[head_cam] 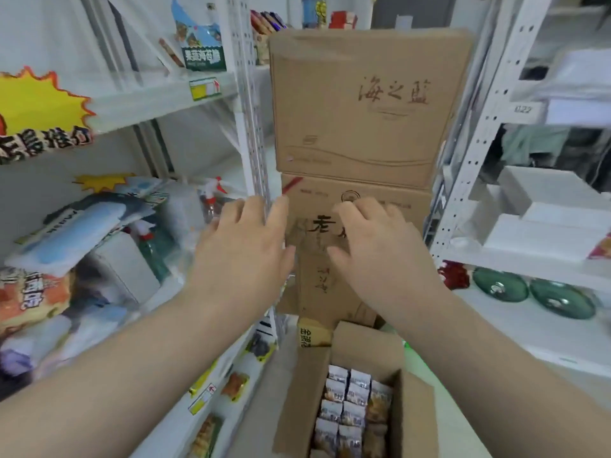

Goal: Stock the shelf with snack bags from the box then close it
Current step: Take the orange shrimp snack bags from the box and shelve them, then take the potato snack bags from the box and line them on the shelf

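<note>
the floor (pixel 284 375) carries an open box (pixel 413 421) of snack bags (pixel 350 408) and stacked cartons (pixel 357 127).

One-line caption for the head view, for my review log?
Left hand and right hand, both empty, raised before stacked cartons; below, an open box of snack bags.

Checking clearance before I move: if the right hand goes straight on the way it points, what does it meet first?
Probably the lower stacked carton, just beyond the right hand. Depth is unclear, so the fingers may be touching it.
</note>
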